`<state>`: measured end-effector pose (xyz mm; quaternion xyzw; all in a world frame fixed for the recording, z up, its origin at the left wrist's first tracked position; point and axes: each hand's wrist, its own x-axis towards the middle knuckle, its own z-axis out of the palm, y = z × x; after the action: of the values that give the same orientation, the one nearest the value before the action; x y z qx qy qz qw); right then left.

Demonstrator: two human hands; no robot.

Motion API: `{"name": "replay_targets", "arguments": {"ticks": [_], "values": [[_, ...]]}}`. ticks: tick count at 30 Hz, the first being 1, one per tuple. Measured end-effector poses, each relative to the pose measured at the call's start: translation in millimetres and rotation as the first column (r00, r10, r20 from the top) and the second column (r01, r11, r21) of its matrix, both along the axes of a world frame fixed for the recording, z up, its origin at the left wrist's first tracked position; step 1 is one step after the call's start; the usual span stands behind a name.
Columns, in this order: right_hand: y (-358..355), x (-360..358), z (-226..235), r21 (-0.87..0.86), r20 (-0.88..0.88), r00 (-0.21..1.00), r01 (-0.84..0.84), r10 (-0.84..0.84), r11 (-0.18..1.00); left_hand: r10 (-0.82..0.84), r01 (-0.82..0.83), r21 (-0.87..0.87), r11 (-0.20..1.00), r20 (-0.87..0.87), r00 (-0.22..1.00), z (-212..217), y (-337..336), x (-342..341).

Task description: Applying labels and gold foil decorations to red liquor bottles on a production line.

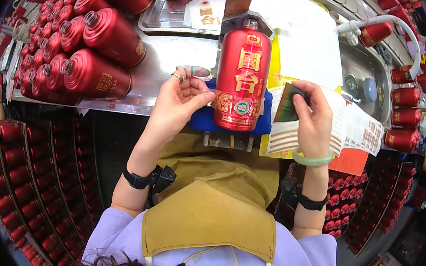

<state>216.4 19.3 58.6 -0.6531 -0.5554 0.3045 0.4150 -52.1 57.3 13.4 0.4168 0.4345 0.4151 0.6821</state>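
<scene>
A red bottle (246, 48) with gold characters lies in front of me, its clear neck pointing away, on a stand padded with blue cloth (201, 117). Across its lower part runs a clear-backed gold decal strip (223, 103). At the bottle's left side, my left hand (181, 97) has its thumb and curled fingers closed at the strip's left end; one finger wears a pale cover. My right hand (315, 112) grips a dark flat scraper (291, 104) to the right of the bottle, above a stack of printed decal sheets (283, 135).
Many red bottles (99, 77) lie stacked at the left beside a metal tray (165, 21). White paper (309, 55) on a yellow sheet lies right of the bottle, before a sink (357, 70) with a curved white pipe (391, 19). Bottle racks (37, 177) stand below the table.
</scene>
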Motion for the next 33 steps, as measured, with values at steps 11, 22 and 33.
{"name": "replay_targets", "arguments": {"ticks": [11, 22, 33], "values": [[-17, -48, -21, 0.183, 0.253, 0.955, -0.203, 0.153, 0.962, 0.239, 0.284, 0.680, 0.676, -0.567, 0.789, -7, -58, 22], [-17, -39, 2, 0.177, 0.285, 0.946, -0.211, 0.155, 0.961, 0.397, 0.187, 0.639, 0.746, -0.652, 0.646, 0, -61, 32], [-10, -16, -17, -0.075, -0.423, 0.904, 0.027, -0.056, 0.997, 0.449, 0.101, 0.784, 0.613, -0.451, 0.772, 4, -41, 45]]}}
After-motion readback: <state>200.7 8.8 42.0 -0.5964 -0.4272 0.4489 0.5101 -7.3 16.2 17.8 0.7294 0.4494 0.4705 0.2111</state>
